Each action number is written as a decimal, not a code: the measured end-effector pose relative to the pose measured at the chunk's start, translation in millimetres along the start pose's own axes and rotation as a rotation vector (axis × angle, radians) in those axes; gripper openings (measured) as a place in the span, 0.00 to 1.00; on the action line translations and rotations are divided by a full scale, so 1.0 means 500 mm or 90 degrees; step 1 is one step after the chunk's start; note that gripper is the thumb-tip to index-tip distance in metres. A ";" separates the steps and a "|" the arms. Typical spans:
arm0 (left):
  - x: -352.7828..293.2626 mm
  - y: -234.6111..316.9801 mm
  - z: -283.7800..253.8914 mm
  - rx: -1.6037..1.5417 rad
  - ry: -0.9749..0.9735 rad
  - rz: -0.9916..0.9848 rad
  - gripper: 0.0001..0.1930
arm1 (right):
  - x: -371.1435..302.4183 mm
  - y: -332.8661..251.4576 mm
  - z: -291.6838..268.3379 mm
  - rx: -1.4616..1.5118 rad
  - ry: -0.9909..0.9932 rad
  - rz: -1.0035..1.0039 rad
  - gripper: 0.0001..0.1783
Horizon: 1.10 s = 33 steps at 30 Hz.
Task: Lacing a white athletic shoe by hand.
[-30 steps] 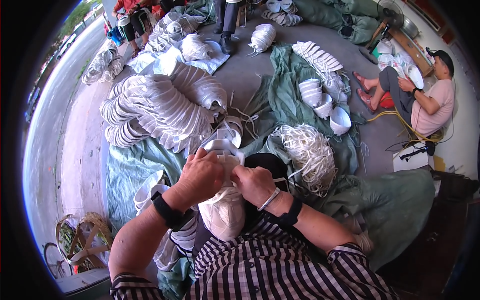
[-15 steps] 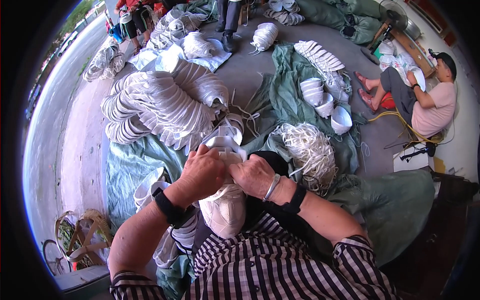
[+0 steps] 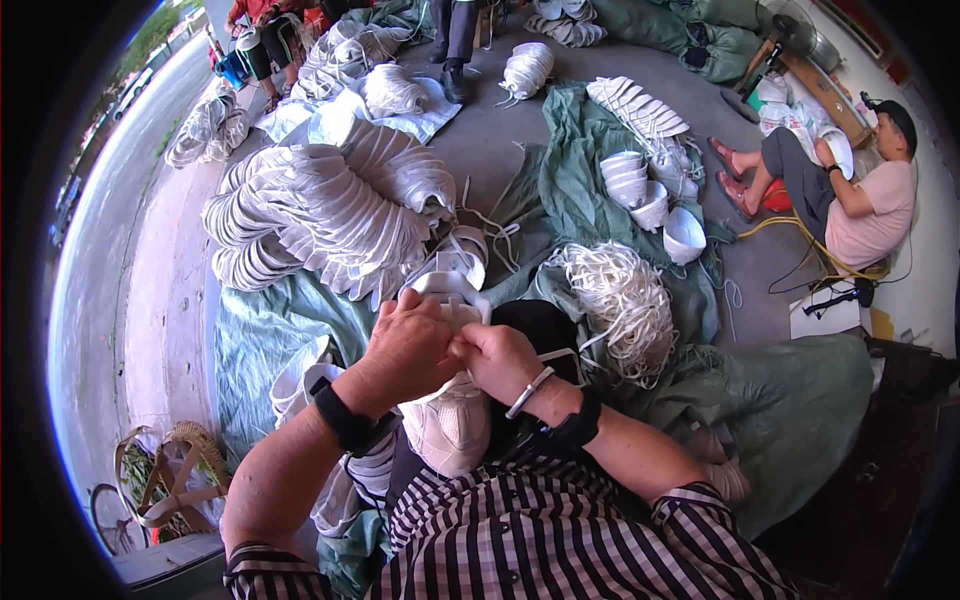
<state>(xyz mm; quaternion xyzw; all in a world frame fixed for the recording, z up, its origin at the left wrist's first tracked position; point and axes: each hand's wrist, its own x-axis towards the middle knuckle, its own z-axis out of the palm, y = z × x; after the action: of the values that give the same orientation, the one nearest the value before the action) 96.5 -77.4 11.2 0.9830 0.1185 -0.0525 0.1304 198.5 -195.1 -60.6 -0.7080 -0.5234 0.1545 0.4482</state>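
A white shoe upper [image 3: 447,430] lies in my lap, its rounded toe toward me and its opening away. My left hand [image 3: 408,345] is closed over the upper's lacing area, fingers bent down onto it. Close against it, my right hand [image 3: 500,362] makes a pinch above the upper, thumb and forefinger touching the left fingers. A white shoelace [image 3: 566,353] loops out beside my right wrist. What lies right under the fingertips is hidden. Just right of the upper, a big tangle of white shoelaces [image 3: 622,315] rests on a green sheet [image 3: 565,170].
Stacked white shoe uppers [image 3: 320,215] form a large pile ahead left. More uppers [image 3: 312,380] lie by my left forearm. White cup-like uppers [image 3: 684,235] stand ahead right. A seated person [image 3: 860,205] works at right; another person's legs [image 3: 456,45] show ahead. Yellow cable [image 3: 800,225] crosses the floor.
My right hand has moved in against the left and turned slightly. A loop of shoelace now shows beside my right wrist. The shoe upper and my left hand stay nearly in place.
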 end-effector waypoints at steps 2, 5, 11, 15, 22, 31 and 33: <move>-0.013 0.003 0.005 -0.029 0.027 -0.002 0.10 | 0.013 -0.036 -0.049 0.343 -0.068 0.242 0.11; -0.016 -0.005 0.008 -0.002 0.003 -0.014 0.09 | 0.009 -0.024 -0.080 0.323 0.093 0.186 0.09; -0.040 -0.025 -0.009 -0.245 0.197 0.108 0.05 | -0.057 -0.040 -0.092 0.000 0.076 -0.020 0.07; -0.085 0.002 -0.035 -0.217 0.051 -0.089 0.06 | -0.077 -0.036 -0.066 -0.133 -0.020 0.002 0.07; -0.118 0.013 0.010 -0.783 -0.235 -0.186 0.13 | -0.056 -0.011 -0.066 0.165 -0.009 0.031 0.08; -0.222 -0.271 -0.033 -1.173 0.677 -0.187 0.21 | -0.080 0.044 -0.236 0.338 -0.309 0.360 0.12; -0.316 -0.403 -0.061 -1.020 0.887 -0.334 0.19 | -0.127 0.132 -0.304 0.577 -0.076 0.396 0.12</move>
<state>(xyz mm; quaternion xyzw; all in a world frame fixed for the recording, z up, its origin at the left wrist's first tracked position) -103.6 85.2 12.5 0.3714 0.3721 0.5812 0.6211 317.1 -326.2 -45.4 -0.5554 -0.1949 0.5293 0.6110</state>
